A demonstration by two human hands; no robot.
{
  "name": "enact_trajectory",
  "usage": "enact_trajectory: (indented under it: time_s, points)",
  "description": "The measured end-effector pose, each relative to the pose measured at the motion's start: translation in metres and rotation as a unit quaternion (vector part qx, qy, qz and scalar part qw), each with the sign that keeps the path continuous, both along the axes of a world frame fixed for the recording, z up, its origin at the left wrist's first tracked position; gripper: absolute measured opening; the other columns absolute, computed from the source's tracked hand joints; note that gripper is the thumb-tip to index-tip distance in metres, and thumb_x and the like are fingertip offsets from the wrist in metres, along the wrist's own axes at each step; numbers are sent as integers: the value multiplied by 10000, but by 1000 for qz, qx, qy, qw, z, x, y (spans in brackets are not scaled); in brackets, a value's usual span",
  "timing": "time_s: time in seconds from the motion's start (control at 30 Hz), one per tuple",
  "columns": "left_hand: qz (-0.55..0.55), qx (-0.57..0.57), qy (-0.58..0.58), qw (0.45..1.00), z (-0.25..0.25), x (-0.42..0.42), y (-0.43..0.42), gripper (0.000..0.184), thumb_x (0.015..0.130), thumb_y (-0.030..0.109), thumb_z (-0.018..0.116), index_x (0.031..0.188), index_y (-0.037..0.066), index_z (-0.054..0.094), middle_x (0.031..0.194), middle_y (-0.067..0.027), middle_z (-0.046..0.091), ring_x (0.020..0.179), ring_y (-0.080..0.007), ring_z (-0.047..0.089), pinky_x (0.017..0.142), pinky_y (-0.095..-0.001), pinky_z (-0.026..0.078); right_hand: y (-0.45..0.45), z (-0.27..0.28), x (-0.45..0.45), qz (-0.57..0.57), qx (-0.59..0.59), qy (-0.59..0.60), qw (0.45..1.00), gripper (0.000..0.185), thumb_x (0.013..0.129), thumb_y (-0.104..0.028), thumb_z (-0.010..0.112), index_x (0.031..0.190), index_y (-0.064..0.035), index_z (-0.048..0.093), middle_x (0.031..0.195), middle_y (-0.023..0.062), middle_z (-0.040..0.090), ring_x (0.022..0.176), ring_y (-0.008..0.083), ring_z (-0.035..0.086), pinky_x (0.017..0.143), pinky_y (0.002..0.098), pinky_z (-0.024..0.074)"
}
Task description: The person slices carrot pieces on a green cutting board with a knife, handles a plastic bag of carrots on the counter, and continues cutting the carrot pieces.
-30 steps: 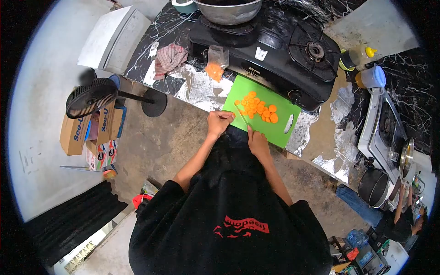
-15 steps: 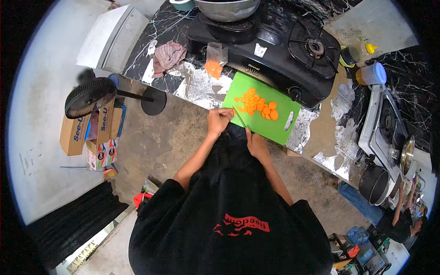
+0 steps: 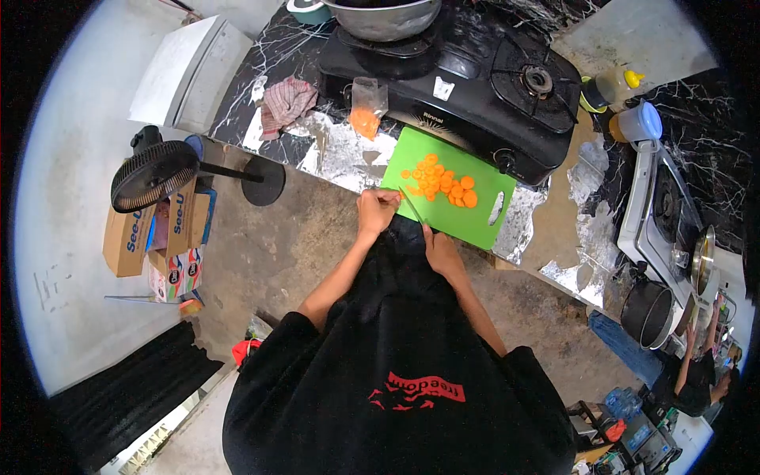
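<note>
A green cutting board (image 3: 475,225) lies on the counter, with many round carrot slices (image 3: 443,186) in a loose pile on it. My right hand (image 3: 443,253) is closed around the handle of a knife (image 3: 413,210), whose blade slants up and left over the board's near left edge. At the blade's tip, my left hand (image 3: 377,211) is pinched at that same edge. Its fingers press on what looks like a small carrot end, mostly hidden by the fingertips. Behind the board stands a clear plastic bag (image 3: 365,119) with orange pieces inside.
A black gas stove (image 3: 451,95) with a large metal pan (image 3: 384,20) borders the board's far side. A crumpled cloth (image 3: 286,104) lies left. On the right are a second stove (image 3: 661,206) and a dark pot (image 3: 647,315). Another person (image 3: 693,372) stands far right; a fan (image 3: 158,174) stands left.
The view has shifted slightly. Both hands keep nearly the same places at the board's near edge, and the carrot pile looks unchanged.
</note>
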State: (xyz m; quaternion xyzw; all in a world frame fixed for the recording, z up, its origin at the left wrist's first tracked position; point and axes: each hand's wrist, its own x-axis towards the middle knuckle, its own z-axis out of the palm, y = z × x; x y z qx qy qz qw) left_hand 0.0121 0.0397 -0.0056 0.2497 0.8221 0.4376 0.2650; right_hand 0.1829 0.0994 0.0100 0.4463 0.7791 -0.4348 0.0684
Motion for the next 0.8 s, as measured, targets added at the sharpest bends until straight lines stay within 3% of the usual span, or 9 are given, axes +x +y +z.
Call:
enact_trajectory:
  time_s: [0.07,0.23,0.77,0.8]
  points:
    - [3,5,13,1000,3,2,-1,139,733,51,696,860,-4,707,764,-173,682,684,-173,675,640,-273,522,-2,-1,1,4,-23,-16,1000,668,980,-424,275,816,153,568,833,381,562,868,508,553,785,539,432]
    - [-15,12,3,1000,-2,-1,-1,147,738,48,690,873,-10,698,749,-178,677,665,-165,671,622,-269,509,-2,-9,2,11,-5,-4,1000,707,980,-427,268,694,149,561,723,367,559,787,508,568,729,538,448]
    - [-17,-2,-51,999,0,-7,0,128,733,42,698,838,-29,703,721,-121,691,635,-122,650,598,-252,508,-3,-21,3,4,6,12,1000,692,974,-436,278,701,118,589,717,364,569,745,514,576,731,558,452]
    - [-18,-2,-50,999,-6,-8,0,128,733,42,698,838,-29,703,721,-121,691,635,-122,650,598,-252,508,-2,-18,3,3,-1,13,1000,671,976,-431,278,745,122,579,758,369,563,793,509,564,752,548,441]
